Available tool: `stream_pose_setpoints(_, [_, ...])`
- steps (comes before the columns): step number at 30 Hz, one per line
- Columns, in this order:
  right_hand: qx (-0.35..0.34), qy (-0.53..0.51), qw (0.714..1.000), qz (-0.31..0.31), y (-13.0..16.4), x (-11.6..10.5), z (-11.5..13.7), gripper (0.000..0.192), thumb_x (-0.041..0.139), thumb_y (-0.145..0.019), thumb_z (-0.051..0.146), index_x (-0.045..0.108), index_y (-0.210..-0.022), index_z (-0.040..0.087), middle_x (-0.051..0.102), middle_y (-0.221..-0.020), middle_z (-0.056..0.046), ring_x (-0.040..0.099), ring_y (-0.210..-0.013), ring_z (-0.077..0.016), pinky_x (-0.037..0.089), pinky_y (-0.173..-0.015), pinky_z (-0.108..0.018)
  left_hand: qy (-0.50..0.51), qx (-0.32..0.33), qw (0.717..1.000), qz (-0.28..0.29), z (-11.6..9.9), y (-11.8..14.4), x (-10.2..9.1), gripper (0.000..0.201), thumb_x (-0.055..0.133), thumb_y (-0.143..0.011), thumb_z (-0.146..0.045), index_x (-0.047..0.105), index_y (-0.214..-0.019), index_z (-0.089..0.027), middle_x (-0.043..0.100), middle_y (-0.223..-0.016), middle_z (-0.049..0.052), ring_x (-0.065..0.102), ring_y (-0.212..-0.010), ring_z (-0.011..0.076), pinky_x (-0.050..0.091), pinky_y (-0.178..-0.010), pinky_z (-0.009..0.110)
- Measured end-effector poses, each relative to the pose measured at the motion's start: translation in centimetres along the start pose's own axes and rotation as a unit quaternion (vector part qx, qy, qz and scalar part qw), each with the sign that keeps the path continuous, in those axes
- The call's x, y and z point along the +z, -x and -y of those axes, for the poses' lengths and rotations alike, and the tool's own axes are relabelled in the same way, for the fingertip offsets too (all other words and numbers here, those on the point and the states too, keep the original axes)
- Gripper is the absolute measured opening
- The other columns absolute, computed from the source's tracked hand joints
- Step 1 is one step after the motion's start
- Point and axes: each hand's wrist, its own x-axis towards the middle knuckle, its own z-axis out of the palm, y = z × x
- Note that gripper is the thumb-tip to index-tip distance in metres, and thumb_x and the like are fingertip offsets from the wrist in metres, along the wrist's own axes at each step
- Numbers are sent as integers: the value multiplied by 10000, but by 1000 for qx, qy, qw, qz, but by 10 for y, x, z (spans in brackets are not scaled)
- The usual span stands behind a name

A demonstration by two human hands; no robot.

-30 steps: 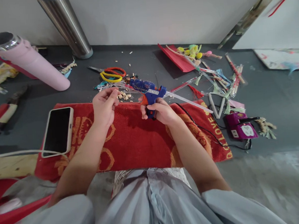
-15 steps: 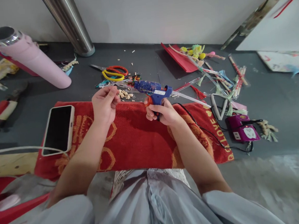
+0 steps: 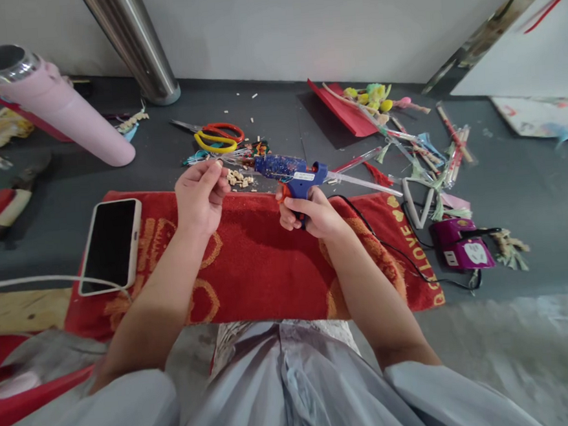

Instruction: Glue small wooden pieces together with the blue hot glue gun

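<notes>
In my right hand [image 3: 310, 212] is a blue hot glue gun [image 3: 285, 167], fingers wrapped round its handle and orange trigger. Its nozzle points left, and a clear glue stick [image 3: 367, 184] juts from its back. Thumb and fingertips of my left hand [image 3: 202, 196] are pinched together on a tiny pale wooden piece [image 3: 219, 163], mostly covered by the fingers. Just right of that hand lies a small heap of similar wooden pieces [image 3: 240, 178]. Both hands are above a red towel [image 3: 268, 259], with the nozzle a short gap from my left fingertips.
Scissors [image 3: 218, 138] lie behind the heap. On the left are a phone [image 3: 111, 246], a pink bottle [image 3: 63, 111] and pliers [image 3: 8, 206]. To the right are a wire stand [image 3: 419, 200], a purple box [image 3: 461, 245], and wrapped sticks [image 3: 455, 152]. A black cord [image 3: 388, 244] crosses the towel.
My left fingertips have tilted slightly upward, and the pale piece between them now shows. The glue gun stays in my right hand, nearly still.
</notes>
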Motion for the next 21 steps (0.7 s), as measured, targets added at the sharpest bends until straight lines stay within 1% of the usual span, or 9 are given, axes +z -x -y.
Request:
stream_pose_setpoints(4, [0,3,1000,-16,-1,-2,-1,304,727,-745,363,559,-879,148,519,-498,85,393,-380,-38,372,-443,-218,-2,-9,1000,14,-2,1,1,214,773,-717,-243,576,-655,-189,604,-597,-57,531,-477,29,446,-451,126])
stream_pose_setpoints(7, [-11,1,999,-30,-2,-5,-1,261,692,-754,332,565,-886,147,530,-497,76,401,-380,-46,366,-443,-222,0,-26,1000,4,-3,2,1,191,723,-733,-177,554,-646,-191,608,-619,-51,529,-484,32,455,-470,134])
stream_pose_setpoints(11, [-22,9,998,-51,-2,-7,0,233,676,-750,315,569,-879,152,518,-488,77,400,-380,-50,373,-452,-230,-8,-33,999,-6,-2,1,2,181,680,-719,-100,557,-622,-191,603,-596,-47,495,-455,32,419,-442,142])
stream_pose_setpoints(16, [-18,14,997,-69,-2,-7,2,261,691,-722,337,569,-864,155,511,-480,81,381,-371,-46,363,-441,-231,-4,-28,1000,3,1,-2,-2,169,711,-695,-74,610,-625,-190,599,-568,-43,478,-438,24,400,-432,143])
stream_pose_setpoints(19, [-17,15,997,-78,-4,-7,2,264,693,-716,335,569,-858,151,508,-474,81,382,-368,-46,364,-438,-230,5,-24,1000,-1,4,-5,-7,126,767,-687,-124,682,-721,-211,642,-622,-37,513,-481,28,444,-481,150])
stream_pose_setpoints(21, [-18,16,996,-90,-6,-8,2,257,693,-712,328,573,-851,148,511,-473,79,385,-369,-47,372,-437,-231,4,-17,1000,-2,8,-9,-11,141,800,-682,-174,711,-779,-226,680,-688,-28,542,-521,33,478,-523,158])
